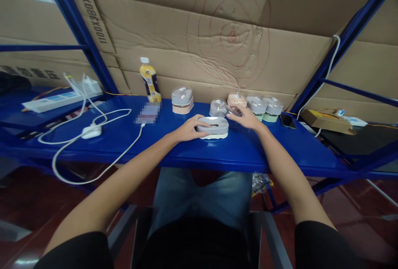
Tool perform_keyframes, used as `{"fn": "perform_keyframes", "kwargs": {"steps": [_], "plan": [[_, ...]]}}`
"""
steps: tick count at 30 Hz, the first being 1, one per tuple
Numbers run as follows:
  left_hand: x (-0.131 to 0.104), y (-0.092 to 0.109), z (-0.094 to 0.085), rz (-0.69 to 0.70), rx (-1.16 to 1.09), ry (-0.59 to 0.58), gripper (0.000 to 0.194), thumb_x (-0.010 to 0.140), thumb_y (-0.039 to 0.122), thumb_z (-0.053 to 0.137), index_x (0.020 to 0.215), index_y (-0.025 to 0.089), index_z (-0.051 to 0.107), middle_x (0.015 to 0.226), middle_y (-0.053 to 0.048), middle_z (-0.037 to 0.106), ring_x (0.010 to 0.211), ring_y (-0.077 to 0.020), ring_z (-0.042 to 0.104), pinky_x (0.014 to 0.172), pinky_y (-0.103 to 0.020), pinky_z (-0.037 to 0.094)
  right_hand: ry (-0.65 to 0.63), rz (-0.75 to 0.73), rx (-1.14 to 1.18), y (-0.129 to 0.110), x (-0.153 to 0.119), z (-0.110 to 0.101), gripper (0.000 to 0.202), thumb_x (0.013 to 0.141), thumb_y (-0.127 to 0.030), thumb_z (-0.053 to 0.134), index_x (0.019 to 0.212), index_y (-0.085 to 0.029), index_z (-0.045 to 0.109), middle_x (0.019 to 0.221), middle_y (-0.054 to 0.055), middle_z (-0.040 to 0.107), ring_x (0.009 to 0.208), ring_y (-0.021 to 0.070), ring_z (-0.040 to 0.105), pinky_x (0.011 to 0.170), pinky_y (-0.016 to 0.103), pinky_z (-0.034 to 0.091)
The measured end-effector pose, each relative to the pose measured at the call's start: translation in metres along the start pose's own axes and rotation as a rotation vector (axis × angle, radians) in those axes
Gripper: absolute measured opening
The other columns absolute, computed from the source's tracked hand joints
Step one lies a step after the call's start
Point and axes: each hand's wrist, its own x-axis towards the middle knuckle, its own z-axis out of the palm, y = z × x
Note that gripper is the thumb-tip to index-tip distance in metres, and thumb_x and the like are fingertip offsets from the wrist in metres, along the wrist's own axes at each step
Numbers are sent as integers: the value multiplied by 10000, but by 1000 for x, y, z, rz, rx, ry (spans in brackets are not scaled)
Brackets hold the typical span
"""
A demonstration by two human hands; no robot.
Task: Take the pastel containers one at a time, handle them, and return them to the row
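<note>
An oval grey container (217, 126) with a pale base and a dark slot in its top sits on the blue table near the front edge. My left hand (191, 129) is closed on its left side, fingers over the top. Behind and to the right, my right hand (244, 117) holds a small clear piece (233, 111) between thumb and fingers. Just left of that piece stands a grey lid-like container (218, 107); a peach container (237, 98) is behind it.
Grey-and-green containers (271, 108) and a phone (288, 121) are at the right. A grey-and-peach container (182, 100), a yellow bottle (149, 80), a blurred-out object (148, 112) and a white cable (124, 153) lie left. Cardboard (174, 32) walls the back.
</note>
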Motion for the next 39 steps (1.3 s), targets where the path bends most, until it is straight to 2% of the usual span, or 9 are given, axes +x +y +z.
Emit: {"fn": "perform_keyframes", "kwargs": {"steps": [6, 11, 14, 17, 19, 22, 29, 35, 39], "plan": [[2, -19, -19, -129, 30, 167, 491, 895, 635, 753, 1150, 226, 848, 1314, -127, 716, 1308, -363, 659, 1236, -599, 474, -50, 64, -33, 4, 2, -3, 669, 868, -653, 817, 1369, -217, 741, 1343, 139, 785, 1222, 376, 734, 1102, 572, 571], [1, -28, -25, -229, 100, 161, 548, 859, 636, 767, 1200, 211, 821, 1338, -140, 731, 1356, -393, 645, 1226, -603, 478, -154, 152, -111, 10, 3, -2, 679, 763, -622, 919, 1296, -221, 794, 1300, 158, 796, 1205, 409, 752, 1082, 595, 598], [0, -19, -21, -177, 32, 158, 695, 857, 652, 774, 1391, 210, 724, 1482, -142, 697, 1418, -384, 628, 1259, -577, 455, -82, 54, -65, 9, 3, -1, 682, 781, -630, 900, 1327, -236, 791, 1336, 148, 792, 1235, 416, 744, 1111, 624, 585], [0, -3, -14, -114, -32, 130, 904, 821, 655, 819, 1550, 181, 573, 1604, -170, 616, 1469, -383, 602, 1266, -537, 459, 15, -142, 27, 1, 3, 2, 748, 804, -638, 885, 1430, -251, 748, 1449, 133, 753, 1351, 402, 695, 1194, 611, 531], [1, 4, -7, -95, -36, 94, 1011, 771, 652, 861, 1584, 161, 515, 1637, -198, 577, 1483, -402, 590, 1260, -533, 468, -7, -254, 67, -7, 3, 7, 811, 786, -651, 903, 1476, -267, 721, 1503, 122, 725, 1393, 383, 673, 1223, 587, 508], [3, 8, 2, -77, -30, 55, 1092, 708, 650, 910, 1590, 167, 486, 1612, -210, 591, 1463, -422, 609, 1239, -540, 491, -103, -338, 52, -19, 4, 20, 846, 767, -679, 916, 1486, -279, 719, 1460, 117, 747, 1337, 372, 701, 1186, 574, 529], [5, 0, 12, -64, -36, 52, 1143, 665, 621, 948, 1590, 171, 451, 1607, -231, 590, 1468, -447, 606, 1232, -578, 493, -236, -400, -70, -35, 6, 49, 891, 764, -677, 919, 1514, -250, 699, 1410, 139, 737, 1288, 357, 702, 1132, 532, 549], [6, 1, 14, -63, -43, 21, 1240, 629, 655, 969, 1622, 168, 408, 1612, -259, 579, 1468, -475, 603, 1211, -618, 504, -284, -369, -119, -37, 7, 53, 887, 776, -683, 910, 1516, -246, 693, 1380, 141, 721, 1265, 355, 702, 1125, 520, 550], [5, 4, 10, -50, -14, 8, 1194, 656, 646, 943, 1626, 176, 427, 1639, -244, 564, 1488, -461, 588, 1237, -604, 483, -301, -328, -102, -34, 6, 55, 961, 756, -720, 915, 1556, -254, 659, 1368, 150, 717, 1272, 380, 693, 1120, 562, 553]]}}
